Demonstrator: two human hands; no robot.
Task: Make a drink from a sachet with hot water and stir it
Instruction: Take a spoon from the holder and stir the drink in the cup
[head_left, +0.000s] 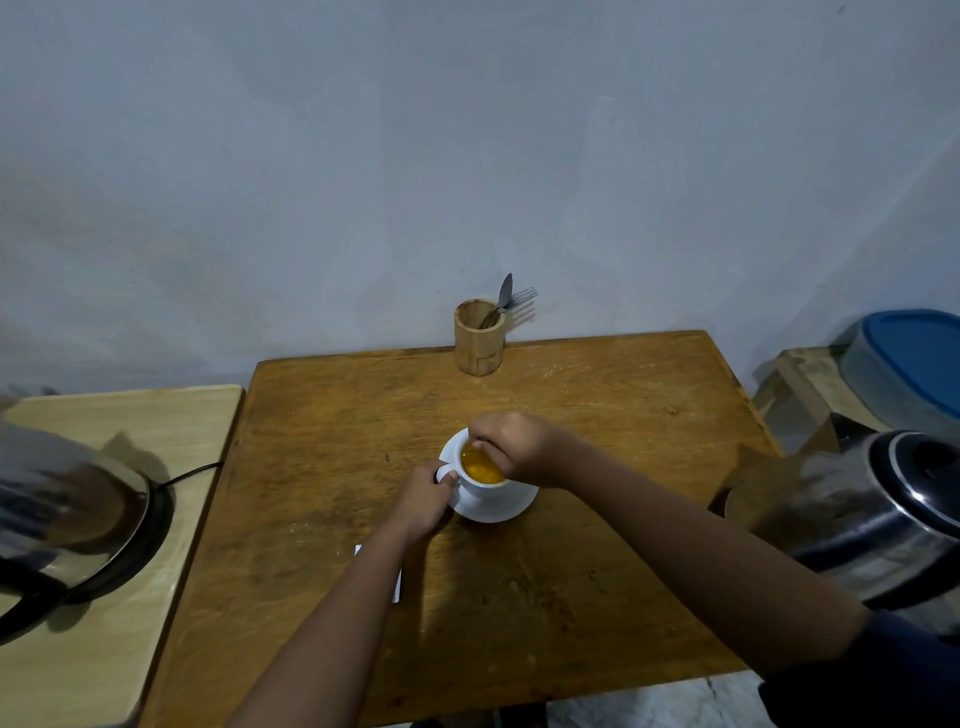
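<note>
A white cup (480, 487) full of orange drink (482, 466) stands on a white saucer (511, 506) in the middle of the brown wooden table (597, 415). My left hand (423, 499) pinches the cup's handle. My right hand (511, 447) hovers over the cup with fingers closed, apparently on a stirring utensil that dips into the drink; the utensil itself is hidden by the fingers. A white sachet (397, 587) lies flat on the table, mostly hidden under my left forearm.
A wooden holder (479, 343) with a spoon and fork stands at the table's far edge. One steel kettle (67, 514) sits on its base on the pale side table at left, another (883, 514) at right. A blue-lidded container (914, 358) is far right.
</note>
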